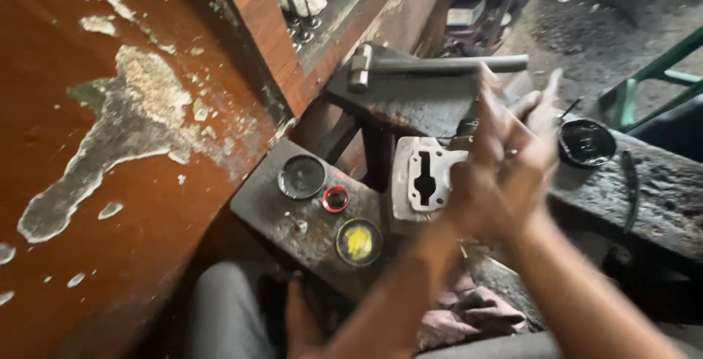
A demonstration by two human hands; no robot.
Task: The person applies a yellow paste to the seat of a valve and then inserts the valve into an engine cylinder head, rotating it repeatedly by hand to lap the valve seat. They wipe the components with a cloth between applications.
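My left hand (472,190) and my right hand (531,135) are raised together over the bench, palm against palm, and both are blurred by motion. Their fingers point up and are spread apart, and I see nothing held in either. Just behind and left of my left hand lies a pale metal engine cover (419,177) with a cross-shaped cut-out. A round black tin (586,143) stands to the right of my right hand.
A hammer (432,64) lies on the dark block behind. On a greasy plate (260,205) sit a dark round lid (302,176), a small red ring (336,198) and a tin of yellow paste (359,242). A rag (469,315) lies below. A peeling brown wall (110,146) stands at left.
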